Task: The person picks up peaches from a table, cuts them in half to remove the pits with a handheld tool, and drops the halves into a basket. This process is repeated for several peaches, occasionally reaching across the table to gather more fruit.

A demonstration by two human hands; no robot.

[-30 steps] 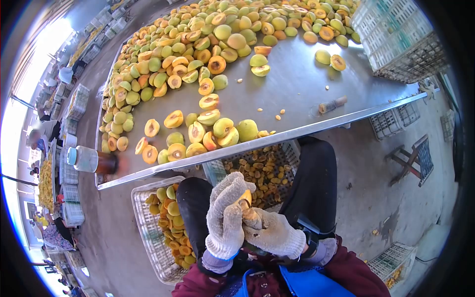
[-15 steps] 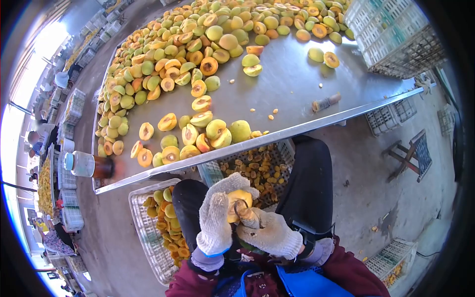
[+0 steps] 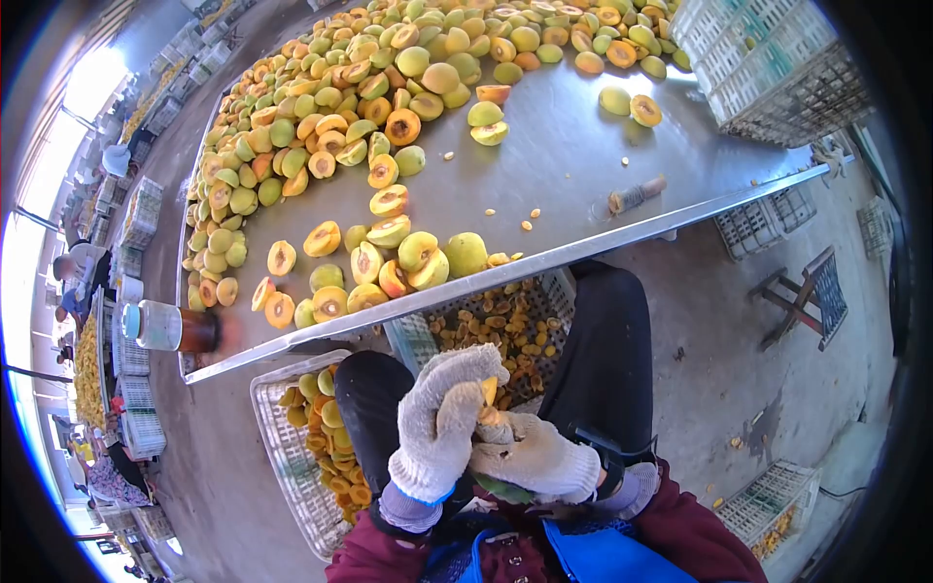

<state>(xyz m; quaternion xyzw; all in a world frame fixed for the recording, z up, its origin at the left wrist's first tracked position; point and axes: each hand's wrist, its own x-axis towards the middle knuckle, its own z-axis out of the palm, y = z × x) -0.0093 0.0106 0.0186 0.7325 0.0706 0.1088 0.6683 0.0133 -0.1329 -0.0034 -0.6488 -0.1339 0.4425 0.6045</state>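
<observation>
My left hand [image 3: 442, 423], in a white knitted glove, is closed around a peach half [image 3: 489, 390]; only a yellow sliver of the fruit shows between the fingers. My right hand [image 3: 536, 457], in a similar stained glove, is closed and pressed against the left one at the fruit. The curved-blade pitting tool seen in it earlier is now hidden by the gloves. Something dark green [image 3: 505, 490] shows beneath my right hand. Just past my hands, between my knees, a crate [image 3: 408, 340] holds small yellow-brown pieces.
A metal table [image 3: 554, 175] carries a heap of halved peaches [image 3: 321, 126], loose pits, a wrapped cylindrical handle [image 3: 638, 195] and stacked crates [image 3: 777, 68]. A jar [image 3: 170, 326] stands at its left corner. A crate of peach halves [image 3: 277, 437] sits left; a folding stool [image 3: 807, 296] stands right.
My left hand has turned and its fingers have folded over the peach half, which is now mostly covered. The curved blade has gone from sight. The view has shifted slightly.
</observation>
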